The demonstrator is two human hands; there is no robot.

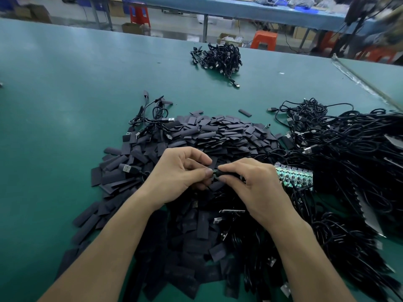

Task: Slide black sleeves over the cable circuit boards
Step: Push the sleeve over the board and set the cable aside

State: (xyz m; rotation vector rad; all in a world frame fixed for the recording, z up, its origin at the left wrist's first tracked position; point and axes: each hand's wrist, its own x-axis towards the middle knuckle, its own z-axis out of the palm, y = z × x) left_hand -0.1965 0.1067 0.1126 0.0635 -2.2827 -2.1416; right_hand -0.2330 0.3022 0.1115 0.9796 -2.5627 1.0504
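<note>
My left hand (182, 173) and my right hand (253, 184) meet above a big heap of flat black sleeves (218, 134). Between their fingertips lies one black sleeve (226, 173) on a cable end. My right thumb and fingers pinch the sleeve. My left thumb and forefinger pinch the cable at the sleeve's left mouth. A row of green circuit boards (294, 176) on cables lies just right of my right hand. Whatever is inside the held sleeve is hidden.
A thick tangle of black USB cables (349, 149) fills the right side of the green table (54, 94). A smaller bundle of cables (220, 58) lies at the far middle. A few loose cables (152, 116) rest behind the sleeve heap. Orange stools stand beyond the table.
</note>
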